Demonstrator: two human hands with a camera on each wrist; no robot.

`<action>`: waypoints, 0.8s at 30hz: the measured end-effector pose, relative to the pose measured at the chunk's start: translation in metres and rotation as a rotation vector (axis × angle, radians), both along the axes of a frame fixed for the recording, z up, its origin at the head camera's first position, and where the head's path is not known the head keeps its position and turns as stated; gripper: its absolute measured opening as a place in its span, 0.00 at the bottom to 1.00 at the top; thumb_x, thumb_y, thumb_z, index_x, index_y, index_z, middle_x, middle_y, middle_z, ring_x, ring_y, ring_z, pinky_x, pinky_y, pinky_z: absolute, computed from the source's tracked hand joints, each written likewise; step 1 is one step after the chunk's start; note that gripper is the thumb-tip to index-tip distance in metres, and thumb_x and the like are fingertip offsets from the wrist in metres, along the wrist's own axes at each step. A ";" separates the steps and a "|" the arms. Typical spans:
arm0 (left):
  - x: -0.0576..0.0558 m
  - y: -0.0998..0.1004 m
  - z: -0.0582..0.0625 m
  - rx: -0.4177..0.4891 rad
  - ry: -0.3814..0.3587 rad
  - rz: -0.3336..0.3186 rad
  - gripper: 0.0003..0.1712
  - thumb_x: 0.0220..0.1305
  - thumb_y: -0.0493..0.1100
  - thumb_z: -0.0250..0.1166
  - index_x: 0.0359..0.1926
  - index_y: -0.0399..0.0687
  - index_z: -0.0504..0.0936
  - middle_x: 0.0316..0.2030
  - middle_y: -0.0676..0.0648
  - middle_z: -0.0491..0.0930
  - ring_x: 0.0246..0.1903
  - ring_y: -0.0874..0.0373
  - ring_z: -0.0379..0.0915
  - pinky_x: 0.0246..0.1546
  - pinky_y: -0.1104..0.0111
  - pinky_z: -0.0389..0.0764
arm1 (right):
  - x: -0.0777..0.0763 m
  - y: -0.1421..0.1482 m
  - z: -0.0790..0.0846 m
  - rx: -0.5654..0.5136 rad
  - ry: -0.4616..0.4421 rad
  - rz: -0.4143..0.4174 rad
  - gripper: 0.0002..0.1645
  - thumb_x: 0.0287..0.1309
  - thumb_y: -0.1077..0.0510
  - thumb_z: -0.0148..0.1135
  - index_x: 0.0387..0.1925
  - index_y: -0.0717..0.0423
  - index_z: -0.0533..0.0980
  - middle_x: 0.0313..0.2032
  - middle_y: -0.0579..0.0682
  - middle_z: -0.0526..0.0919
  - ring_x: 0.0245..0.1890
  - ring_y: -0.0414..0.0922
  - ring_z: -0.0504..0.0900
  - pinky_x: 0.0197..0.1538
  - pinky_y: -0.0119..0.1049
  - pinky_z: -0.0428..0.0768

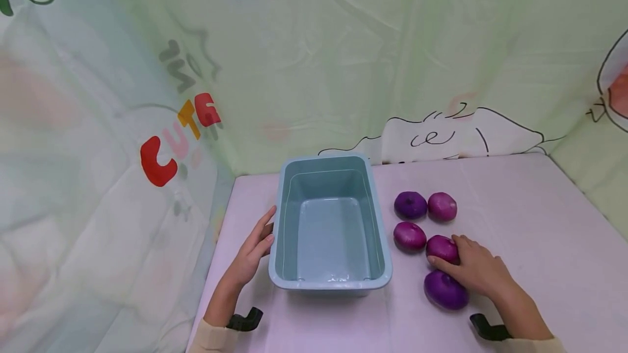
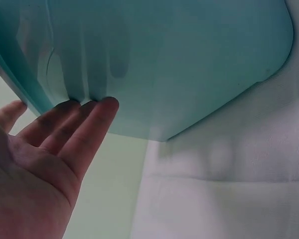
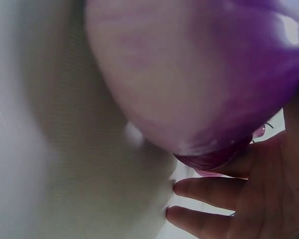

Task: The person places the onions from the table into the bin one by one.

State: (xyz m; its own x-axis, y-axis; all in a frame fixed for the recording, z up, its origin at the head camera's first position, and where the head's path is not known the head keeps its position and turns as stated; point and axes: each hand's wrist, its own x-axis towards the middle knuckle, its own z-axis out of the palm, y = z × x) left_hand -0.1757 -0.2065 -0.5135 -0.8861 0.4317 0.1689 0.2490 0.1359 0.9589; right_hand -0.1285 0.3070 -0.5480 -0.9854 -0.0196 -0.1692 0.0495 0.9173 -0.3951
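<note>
A light blue plastic basin (image 1: 330, 241) stands upright on the table with nothing inside. My left hand (image 1: 252, 252) is at its left side; in the left wrist view the extended fingertips (image 2: 107, 103) touch the outer wall. To the right lie several red onions. My right hand (image 1: 478, 266) holds one magenta onion (image 1: 441, 247) between thumb and fingers, on the table. Just nearer to me is a larger dark purple onion (image 1: 446, 290), which fills much of the right wrist view and mostly hides the held one.
Beyond the right hand lie a dark purple onion (image 1: 410, 205), a pinkish onion (image 1: 442, 206) and another magenta onion (image 1: 409, 236), close together. A pale table cover (image 1: 343, 326) lies under everything. Printed light green curtains (image 1: 314, 59) hang behind and at both sides.
</note>
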 end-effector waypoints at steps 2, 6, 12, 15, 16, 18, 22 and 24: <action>0.000 0.000 0.000 0.008 -0.009 -0.003 0.34 0.83 0.47 0.47 0.84 0.63 0.49 0.75 0.40 0.63 0.68 0.40 0.69 0.57 0.49 0.78 | -0.001 0.000 0.001 -0.002 -0.004 -0.006 0.64 0.60 0.21 0.59 0.63 0.79 0.65 0.54 0.79 0.74 0.53 0.77 0.74 0.48 0.85 0.60; 0.000 0.001 -0.001 0.031 -0.031 -0.005 0.34 0.83 0.48 0.47 0.84 0.64 0.49 0.74 0.38 0.64 0.66 0.39 0.71 0.55 0.54 0.80 | -0.002 0.000 0.003 0.000 -0.003 -0.014 0.61 0.60 0.21 0.59 0.61 0.77 0.67 0.51 0.77 0.76 0.51 0.74 0.75 0.47 0.85 0.60; 0.003 0.002 -0.001 0.053 -0.049 -0.003 0.34 0.83 0.47 0.47 0.84 0.63 0.50 0.73 0.36 0.65 0.64 0.38 0.72 0.53 0.56 0.81 | -0.001 0.002 0.007 -0.013 -0.004 -0.030 0.61 0.60 0.21 0.59 0.60 0.78 0.66 0.51 0.76 0.76 0.51 0.73 0.75 0.48 0.84 0.60; 0.003 0.003 0.000 0.050 -0.055 0.004 0.34 0.83 0.48 0.47 0.84 0.65 0.50 0.74 0.38 0.64 0.65 0.39 0.72 0.54 0.57 0.81 | -0.001 0.005 0.006 -0.021 -0.003 -0.043 0.62 0.61 0.21 0.58 0.61 0.79 0.66 0.52 0.77 0.75 0.52 0.73 0.74 0.48 0.84 0.59; 0.003 0.003 0.000 0.050 -0.054 0.004 0.34 0.82 0.48 0.47 0.84 0.65 0.50 0.74 0.38 0.64 0.65 0.39 0.72 0.54 0.56 0.81 | -0.001 0.005 0.005 -0.023 -0.003 -0.046 0.63 0.60 0.20 0.57 0.61 0.79 0.66 0.53 0.77 0.74 0.52 0.73 0.73 0.48 0.84 0.59; 0.004 0.003 0.001 0.050 -0.053 0.008 0.35 0.82 0.48 0.47 0.84 0.65 0.50 0.74 0.38 0.64 0.65 0.39 0.71 0.54 0.56 0.80 | -0.001 0.007 0.004 -0.027 -0.004 -0.051 0.64 0.60 0.20 0.57 0.62 0.79 0.65 0.54 0.77 0.74 0.53 0.74 0.72 0.48 0.84 0.58; 0.004 0.003 0.000 0.048 -0.048 0.014 0.35 0.82 0.48 0.47 0.84 0.65 0.50 0.74 0.39 0.64 0.66 0.40 0.71 0.55 0.55 0.80 | -0.001 0.009 0.003 -0.032 -0.003 -0.054 0.64 0.61 0.20 0.56 0.61 0.79 0.65 0.53 0.77 0.74 0.53 0.73 0.73 0.47 0.84 0.58; 0.004 0.003 0.000 0.047 -0.048 0.015 0.35 0.82 0.48 0.47 0.84 0.66 0.50 0.74 0.40 0.64 0.66 0.40 0.70 0.55 0.55 0.79 | -0.001 0.009 0.003 -0.034 0.001 -0.057 0.63 0.61 0.20 0.56 0.61 0.79 0.66 0.52 0.76 0.75 0.52 0.72 0.74 0.46 0.83 0.60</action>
